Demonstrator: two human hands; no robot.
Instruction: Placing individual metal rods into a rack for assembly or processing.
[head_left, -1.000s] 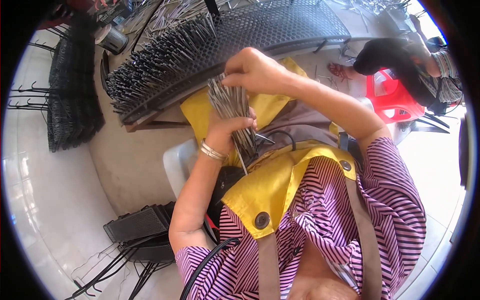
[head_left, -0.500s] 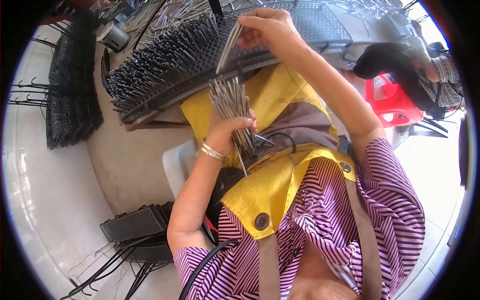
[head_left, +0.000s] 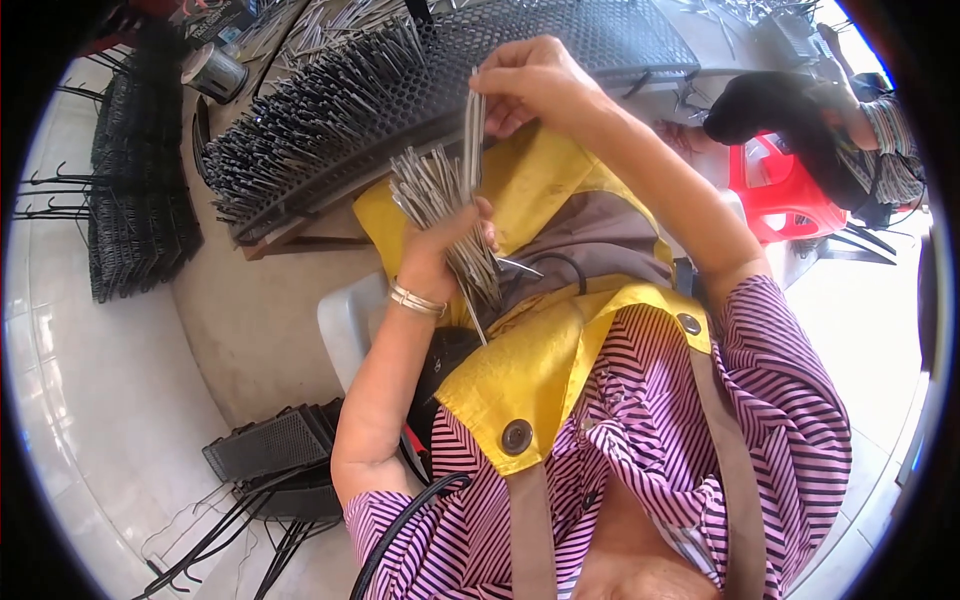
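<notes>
A thick bundle of thin grey metal rods fills my left hand, whose fingers wrap round its middle above my lap. The rods fan out slightly at the top, and one or two stick out below. My right hand pinches a few more rods by their upper ends; these hang nearly upright against the right side of the bundle. Beyond both hands lies a long perforated black rack, its left part packed with upright rods.
Stacked black racks with hooks stand at the left, and more perforated racks lie at lower left. A metal can sits at the rack's far left. To the right are a red plastic container and a co-worker's black-gloved hand.
My right hand has come slightly lower, and its rods have swung from slanted to nearly upright beside the bundle. My left hand and bundle have shifted a little left.
</notes>
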